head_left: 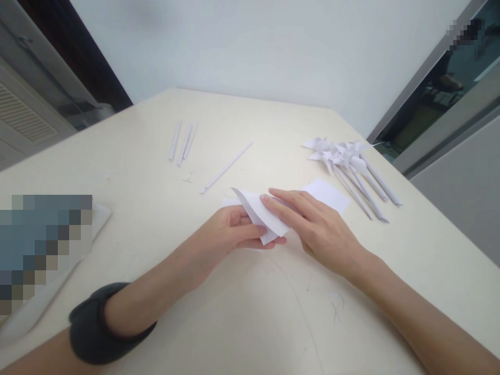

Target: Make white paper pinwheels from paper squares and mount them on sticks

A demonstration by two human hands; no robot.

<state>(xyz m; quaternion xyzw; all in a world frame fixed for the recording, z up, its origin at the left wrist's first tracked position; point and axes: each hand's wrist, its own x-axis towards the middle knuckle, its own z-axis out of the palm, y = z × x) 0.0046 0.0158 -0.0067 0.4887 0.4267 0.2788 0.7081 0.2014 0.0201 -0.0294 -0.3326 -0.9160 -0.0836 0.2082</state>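
A folded sheet of white paper [260, 211] is held between my two hands over the middle of the table. My left hand [242, 229] grips it from below and the left, thumb on top and fingers underneath. From the right, my right hand [316, 224] lies over the paper's upper side, its fingers bent onto the fold. Part of another white sheet shows just behind my left hand. Beyond my right hand a square sheet of white paper [330, 195] lies flat, partly covered by that hand.
Several paper pinwheels [339, 153] with rolled sticks lie at the right. Rolled paper tubes [187, 143] rest at the back left, and a thin paper stick [228, 166] nearer. Thin threads [336, 307] lie in front. A blurred-out object [42, 245] is at the left edge.
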